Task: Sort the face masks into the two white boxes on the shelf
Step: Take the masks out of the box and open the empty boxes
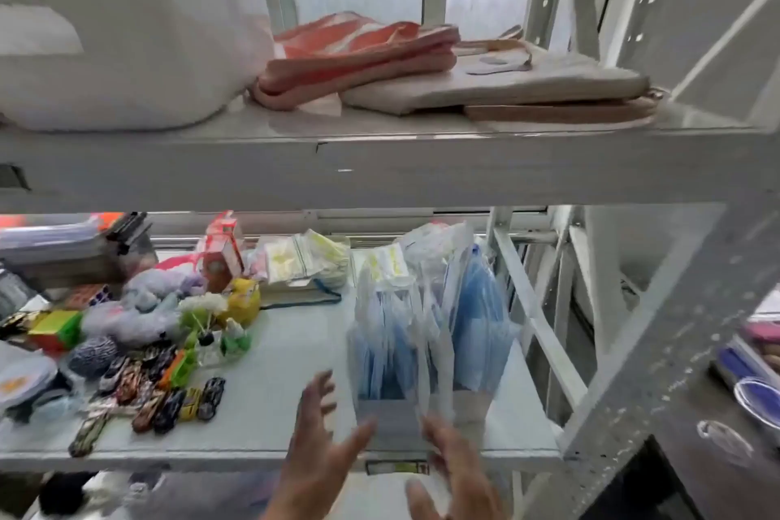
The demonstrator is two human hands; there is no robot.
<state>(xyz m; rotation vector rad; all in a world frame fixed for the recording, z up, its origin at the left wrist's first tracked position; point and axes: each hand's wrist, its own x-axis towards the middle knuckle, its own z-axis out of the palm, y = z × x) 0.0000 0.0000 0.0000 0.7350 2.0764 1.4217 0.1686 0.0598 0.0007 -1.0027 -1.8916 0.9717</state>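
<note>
Head view, only one available, and it has motion blur.

Both boxes sit at the front right corner of the lower shelf point(287, 355), side by side and touching. The left white box point(386, 420) and the right white box point(472, 407) are each packed with blue face masks point(382, 355) standing on edge in clear wrappers. More packets with yellow print point(310, 262) lie loose at the back edge, mid-shelf. Can't tell whether those are masks.

Handling, as a judgement:
- Masks are very light and floppy.
- The film wrappers look slick, so a loose stack will likely fan out or slide.
- Best to pinch several together along the top edge, or clamp a bundle flat between palm and fingers.
- The boxes look like thin card and are probably easy to shove backwards, so steadying one with the other hand would help.

Hands:
- The left hand point(320, 441) has its fingers spread wide and holds nothing. It's just left of the left box, fingertips close to the front wall. Can't confirm contact.
- The right hand point(453, 475) has its fingers loosely extended at the front edge, in front of the seam between the boxes. It isn't gripping anything. Whether it touches the wrappers can't be told through the blur.
- The two hands are apart.

Toy cars point(169, 397) clutter the left front of the shelf, well clear of the boxes.
</note>
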